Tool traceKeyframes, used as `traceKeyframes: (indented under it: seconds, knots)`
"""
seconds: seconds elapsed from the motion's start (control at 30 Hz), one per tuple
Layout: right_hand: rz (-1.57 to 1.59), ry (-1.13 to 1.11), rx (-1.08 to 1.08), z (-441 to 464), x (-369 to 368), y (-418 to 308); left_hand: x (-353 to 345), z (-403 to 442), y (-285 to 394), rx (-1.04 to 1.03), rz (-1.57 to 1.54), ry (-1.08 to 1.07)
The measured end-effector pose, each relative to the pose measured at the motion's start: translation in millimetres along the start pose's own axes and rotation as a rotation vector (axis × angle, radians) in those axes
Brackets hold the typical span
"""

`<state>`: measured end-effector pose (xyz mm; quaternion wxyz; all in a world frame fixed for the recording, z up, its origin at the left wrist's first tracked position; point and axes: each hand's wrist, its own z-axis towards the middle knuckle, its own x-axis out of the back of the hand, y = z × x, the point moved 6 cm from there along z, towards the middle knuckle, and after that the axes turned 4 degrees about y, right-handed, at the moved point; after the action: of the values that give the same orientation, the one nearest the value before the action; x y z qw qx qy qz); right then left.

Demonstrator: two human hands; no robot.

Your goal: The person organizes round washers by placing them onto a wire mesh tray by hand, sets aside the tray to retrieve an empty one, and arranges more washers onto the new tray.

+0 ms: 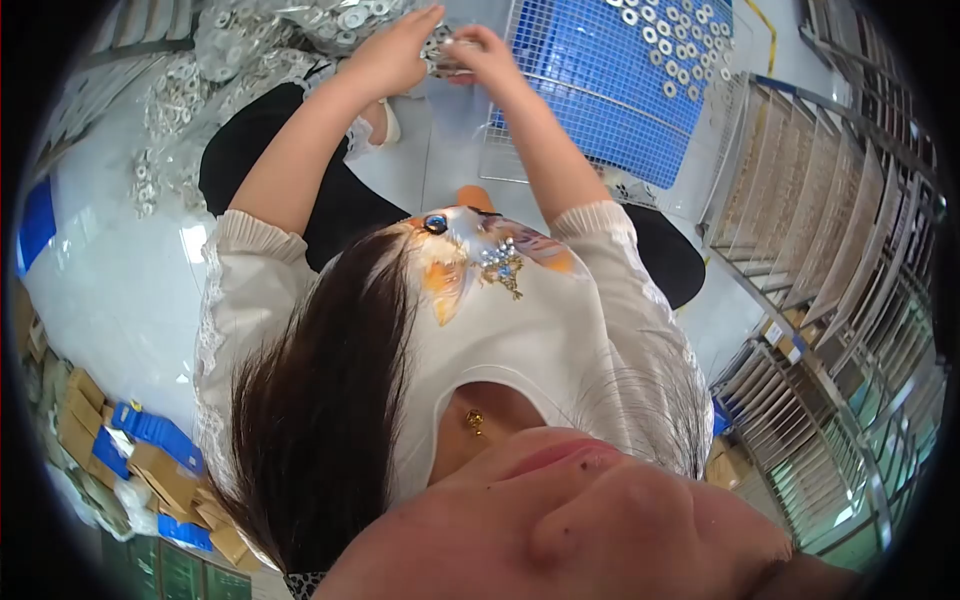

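Near the top of the head view, my right hand (pixel 487 62) has its fingers curled around a small bunch of ring-shaped metal washers (pixel 438 50). My left hand (pixel 388 58) lies just left of the bunch, with a finger stretched upward and its other fingers partly hidden. The washers sit between both hands; whether the left one grips any cannot be made out. Right of the hands is a wire-mesh tray (pixel 560 88) with a blue surface under it. Many flat washers (pixel 680 48) are spread over its far right part.
Clear plastic bags of washers (pixel 235 40) lie at the upper left, beside my dark-clothed leg (pixel 255 140). Metal racks with stacked trays (pixel 800 190) line the right side. Cardboard boxes (pixel 165 475) and blue bins (pixel 160 435) stand at the lower left.
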<state>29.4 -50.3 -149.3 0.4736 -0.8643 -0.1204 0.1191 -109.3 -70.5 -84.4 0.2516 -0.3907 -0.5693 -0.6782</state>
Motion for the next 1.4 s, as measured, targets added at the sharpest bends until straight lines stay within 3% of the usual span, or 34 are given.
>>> traceKeyframes:
  seconds: [0.03, 0.1, 0.2, 0.3, 0.37, 0.43, 0.57, 0.7, 0.83, 0.87, 0.97, 1.13, 1.23, 1.3, 1.4]
  knots:
    - [-0.002, 0.025, 0.006, 7, -6, 6, 0, 1, 2, -0.006, 0.016, 0.012]
    - [-0.957, 0.374, 0.605, 4, -2, -25, -1, 3, 6, 0.005, 0.034, -0.011]
    - [-0.912, 0.284, 0.636, -10, 19, -58, 3, 10, 12, 0.055, 0.092, -0.074]
    - [-0.843, 0.374, 0.537, -21, 82, -78, 4, 14, 19, 0.032, 0.125, -0.09]
    - [-0.742, 0.518, 0.344, -25, 142, -80, 7, 16, 22, 0.145, 0.159, -0.199]
    - [-0.762, 0.683, 0.242, -23, 214, -64, 5, 19, 22, 0.107, 0.14, -0.2]
    - [-1.076, 0.952, -0.02, -31, 325, -37, 4, 27, 24, 0.144, 0.19, -0.24]
    - [-1.143, 0.981, -0.176, -37, 355, -22, 0, 34, 27, 0.143, 0.205, -0.253]
    - [-0.981, 0.819, -0.115, -24, 384, -13, -6, 41, 31, 0.139, 0.229, -0.272]
    - [-0.967, 0.914, -0.042, -24, 387, -15, -8, 42, 31, 0.138, 0.231, -0.275]
    - [-1.049, 0.925, 0.056, -21, 372, -43, -14, 45, 34, 0.129, 0.243, -0.317]
    - [-1.128, 0.88, 0.017, 5, 376, -28, -21, 49, 37, 0.104, 0.219, -0.34]
    - [-1.078, 0.886, 0.048, 3, 373, -35, -23, 52, 40, 0.108, 0.229, -0.342]
    - [-0.925, 0.851, 0.18, 2, 364, -43, -25, 53, 41, 0.112, 0.236, -0.353]
    - [-0.947, 0.74, 0.162, 9, 344, -48, -26, 54, 45, 0.111, 0.245, -0.372]
